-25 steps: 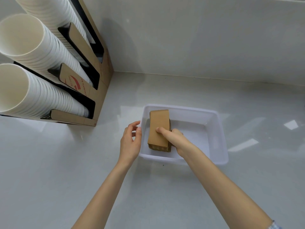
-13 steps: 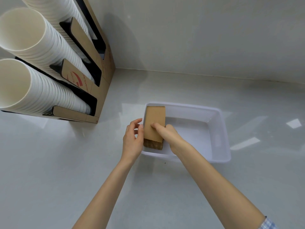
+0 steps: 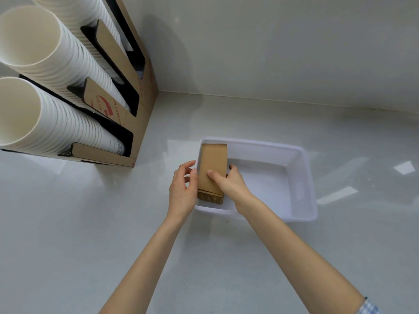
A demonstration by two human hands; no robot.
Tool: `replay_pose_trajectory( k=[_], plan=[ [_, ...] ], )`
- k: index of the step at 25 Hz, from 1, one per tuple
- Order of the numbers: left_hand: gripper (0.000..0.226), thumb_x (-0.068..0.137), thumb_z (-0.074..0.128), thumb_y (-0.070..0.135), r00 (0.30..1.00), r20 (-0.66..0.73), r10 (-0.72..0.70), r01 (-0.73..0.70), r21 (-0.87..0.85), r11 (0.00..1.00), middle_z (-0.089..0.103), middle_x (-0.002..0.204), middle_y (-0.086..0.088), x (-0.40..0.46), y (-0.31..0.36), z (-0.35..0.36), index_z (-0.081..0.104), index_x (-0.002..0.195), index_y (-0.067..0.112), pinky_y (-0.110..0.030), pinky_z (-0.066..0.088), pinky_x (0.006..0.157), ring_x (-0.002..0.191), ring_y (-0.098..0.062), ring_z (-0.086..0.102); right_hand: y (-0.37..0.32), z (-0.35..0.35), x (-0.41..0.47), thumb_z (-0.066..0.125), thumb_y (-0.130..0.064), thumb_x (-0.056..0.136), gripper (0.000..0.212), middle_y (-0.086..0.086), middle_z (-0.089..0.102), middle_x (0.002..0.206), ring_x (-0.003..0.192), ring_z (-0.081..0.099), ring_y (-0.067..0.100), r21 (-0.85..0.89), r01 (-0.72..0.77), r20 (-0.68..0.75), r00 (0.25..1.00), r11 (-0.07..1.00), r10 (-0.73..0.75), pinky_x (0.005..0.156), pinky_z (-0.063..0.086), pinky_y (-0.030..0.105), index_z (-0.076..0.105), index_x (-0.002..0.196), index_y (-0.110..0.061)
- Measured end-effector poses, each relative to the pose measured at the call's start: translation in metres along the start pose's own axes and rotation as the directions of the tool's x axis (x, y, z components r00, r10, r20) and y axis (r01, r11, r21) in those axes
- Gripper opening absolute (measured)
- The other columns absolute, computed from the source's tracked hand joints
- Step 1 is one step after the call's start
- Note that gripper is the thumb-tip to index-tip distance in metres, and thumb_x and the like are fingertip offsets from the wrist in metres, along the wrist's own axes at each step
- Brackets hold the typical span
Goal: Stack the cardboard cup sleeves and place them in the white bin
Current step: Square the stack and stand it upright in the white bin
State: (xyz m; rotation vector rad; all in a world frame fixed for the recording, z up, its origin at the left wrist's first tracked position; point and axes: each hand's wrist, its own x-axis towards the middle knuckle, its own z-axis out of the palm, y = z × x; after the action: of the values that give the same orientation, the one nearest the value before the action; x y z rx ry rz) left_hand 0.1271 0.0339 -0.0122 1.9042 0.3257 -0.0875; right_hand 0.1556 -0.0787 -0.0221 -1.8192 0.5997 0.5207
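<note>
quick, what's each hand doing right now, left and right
Left hand: open, fingertips against the left side of the sleeve stack, not gripping.
Right hand: closed on the sleeve stack, inside the white bin.

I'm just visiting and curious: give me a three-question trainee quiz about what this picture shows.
1. True or false: the stack of cardboard cup sleeves lies at the white bin's right end.
2. Which hand grips the stack from above?
A. left hand
B. right hand
3. Fill in: the cup dispenser holds stacks of white paper ____.

Key: 1 false, it is at the left end; 2 B; 3 cups.
</note>
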Motion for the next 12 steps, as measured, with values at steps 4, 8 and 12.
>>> replay_pose_trajectory(
  k=[4, 8, 12],
  plan=[
    [0.032, 0.094, 0.035, 0.025, 1.0, -0.007, 0.002, -0.002, -0.011, 1.0, 0.05, 0.125, -0.009, -0.0004, 0.0005, 0.0004, 0.045, 0.123, 0.019, -0.003, 0.042, 0.061, 0.096, -0.012, 0.046, -0.0027, 0.0028, -0.003, 0.058, -0.048, 0.077, 0.076, 0.013, 0.031, 0.139, 0.129, 0.035, 0.031, -0.078, 0.0, 0.034, 0.999, 0.997, 0.003, 0.108, 0.036, 0.043, 0.027, 0.138, -0.015],
    [0.032, 0.094, 0.034, 0.025, 1.0, -0.017, 0.003, -0.003, -0.008, 1.0, 0.049, 0.126, -0.009, -0.0011, 0.0008, 0.0018, 0.044, 0.124, 0.019, -0.008, 0.039, 0.064, 0.098, -0.011, 0.046, -0.0024, -0.0006, -0.0028, 0.058, -0.045, 0.079, 0.073, 0.014, 0.029, 0.136, 0.128, 0.034, 0.03, -0.168, 0.012, 0.084, 0.996, 0.986, 0.003, 0.109, 0.034, 0.043, 0.025, 0.137, -0.016],
    [0.032, 0.094, 0.035, 0.027, 1.0, -0.013, 0.013, -0.013, -0.003, 1.0, 0.049, 0.125, -0.007, 0.0004, -0.001, 0.0017, 0.044, 0.124, 0.019, -0.001, 0.041, 0.059, 0.097, -0.011, 0.046, -0.0019, -0.001, -0.0011, 0.059, -0.047, 0.077, 0.073, 0.012, 0.031, 0.136, 0.127, 0.036, 0.03, -0.156, 0.005, 0.094, 0.996, 0.988, 0.009, 0.109, 0.034, 0.043, 0.028, 0.136, -0.017]
  ],
)
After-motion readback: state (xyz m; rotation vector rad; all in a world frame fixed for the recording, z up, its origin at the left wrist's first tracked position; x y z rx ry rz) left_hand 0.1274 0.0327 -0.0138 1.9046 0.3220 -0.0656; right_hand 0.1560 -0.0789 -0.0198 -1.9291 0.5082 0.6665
